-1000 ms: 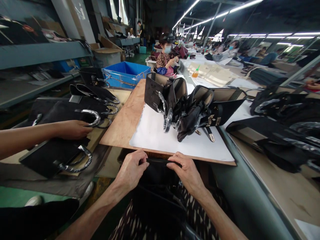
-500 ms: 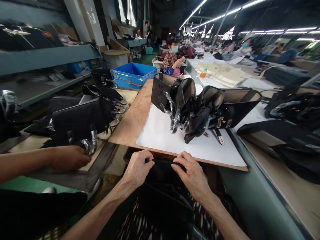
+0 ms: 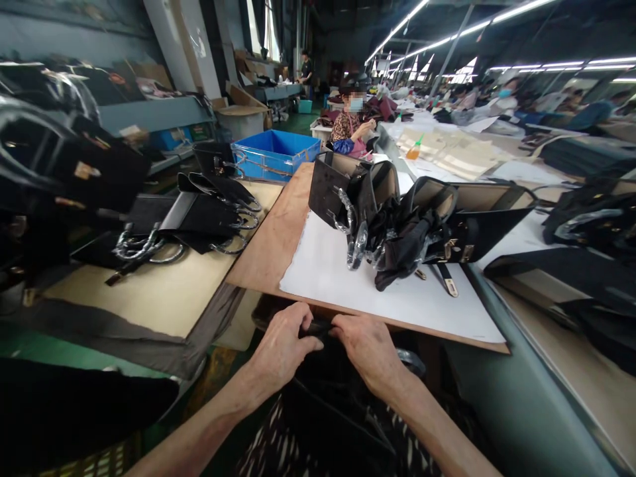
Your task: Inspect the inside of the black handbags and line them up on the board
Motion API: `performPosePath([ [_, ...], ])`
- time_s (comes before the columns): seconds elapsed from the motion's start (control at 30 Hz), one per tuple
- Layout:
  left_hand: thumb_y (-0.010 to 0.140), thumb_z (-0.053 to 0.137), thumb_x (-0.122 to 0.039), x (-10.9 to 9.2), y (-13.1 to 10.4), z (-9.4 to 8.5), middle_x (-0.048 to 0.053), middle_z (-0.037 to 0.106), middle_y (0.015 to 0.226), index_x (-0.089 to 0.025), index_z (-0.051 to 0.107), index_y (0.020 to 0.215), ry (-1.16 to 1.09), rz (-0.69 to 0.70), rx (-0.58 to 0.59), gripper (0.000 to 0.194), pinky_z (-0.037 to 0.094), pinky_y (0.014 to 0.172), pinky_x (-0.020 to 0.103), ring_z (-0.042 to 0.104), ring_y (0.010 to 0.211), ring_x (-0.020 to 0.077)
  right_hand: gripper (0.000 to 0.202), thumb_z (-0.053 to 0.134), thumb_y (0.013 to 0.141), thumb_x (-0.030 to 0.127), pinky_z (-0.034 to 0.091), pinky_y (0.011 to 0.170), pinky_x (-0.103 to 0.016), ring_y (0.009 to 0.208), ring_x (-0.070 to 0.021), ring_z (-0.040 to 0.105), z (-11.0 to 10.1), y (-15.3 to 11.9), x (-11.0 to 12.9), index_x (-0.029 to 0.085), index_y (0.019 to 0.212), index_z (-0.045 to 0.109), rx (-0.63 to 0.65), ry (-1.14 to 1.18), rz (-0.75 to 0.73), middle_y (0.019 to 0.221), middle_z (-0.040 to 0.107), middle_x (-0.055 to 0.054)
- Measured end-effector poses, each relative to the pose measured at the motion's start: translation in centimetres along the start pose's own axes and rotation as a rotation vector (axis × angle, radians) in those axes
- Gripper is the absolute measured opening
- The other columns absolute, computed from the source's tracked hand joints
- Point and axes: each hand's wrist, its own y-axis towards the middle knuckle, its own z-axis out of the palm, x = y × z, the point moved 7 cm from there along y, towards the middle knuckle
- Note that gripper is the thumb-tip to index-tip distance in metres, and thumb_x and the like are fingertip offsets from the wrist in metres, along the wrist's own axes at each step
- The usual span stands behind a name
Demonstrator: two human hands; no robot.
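In my lap, below the table's front edge, lies a black bag (image 3: 330, 404), its lower part dark and hard to make out. My left hand (image 3: 285, 341) pinches its upper edge between thumb and fingers. Close beside it on the right, my right hand (image 3: 365, 344) grips the same edge with bent fingers. A clear-wrapped handle (image 3: 411, 362) shows just right of my right hand. Several black bags (image 3: 422, 218) with beige linings stand on white paper (image 3: 318, 265) in front of me.
On the left, more black bags (image 3: 199, 212) lie on a cream board (image 3: 169, 305). Beyond the wooden board (image 3: 263, 245) stands a blue bin (image 3: 273, 149). A masked person (image 3: 350, 126) sits further back. Black bags (image 3: 561, 271) also lie at the right. Bags hang blurred at far left.
My right hand has moved left, closer to my left hand. Another person's hand at the left has gone from view, and a bag there is now raised and blurred. The view has shifted slightly.
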Motion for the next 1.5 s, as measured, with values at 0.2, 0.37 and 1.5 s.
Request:
performPosePath([
  [0.2,0.058,0.051,-0.008,1.7,-0.5,-1.2,-0.001,0.057,0.082,-0.019,0.046,0.092,-0.136,-0.015,0.074,0.036,0.035,0.067,0.023,0.050,0.076,0.0143,0.015,0.049,0.084,0.023,0.033,0.062,-0.026,0.069,-0.0157,0.059,-0.4,-0.6,0.0,0.022,0.073,0.058,0.010,0.036,0.005,0.069,0.065,0.003],
  [0.37,0.059,0.048,-0.008,3.6,0.3,0.1,-0.002,0.057,0.071,-0.015,0.054,0.080,-0.379,-0.062,0.249,0.022,0.035,0.061,0.021,0.052,0.069,0.0136,0.015,0.050,0.084,0.023,0.033,0.062,-0.026,0.069,-0.0158,0.060,-0.8,-0.4,0.2,0.023,0.072,0.059,0.009,0.025,0.014,0.069,0.066,0.002],
  [1.5,0.075,0.045,-0.026,1.1,0.3,-1.4,-0.003,0.048,0.052,-0.014,0.060,0.058,0.011,0.055,0.128,0.025,0.026,0.052,0.021,0.042,0.054,0.0099,0.014,0.047,0.084,0.017,0.031,0.062,-0.027,0.069,-0.0161,0.057,0.6,1.3,3.1,0.021,0.072,0.054,-0.017,-0.056,-0.133,0.069,0.063,0.001],
])
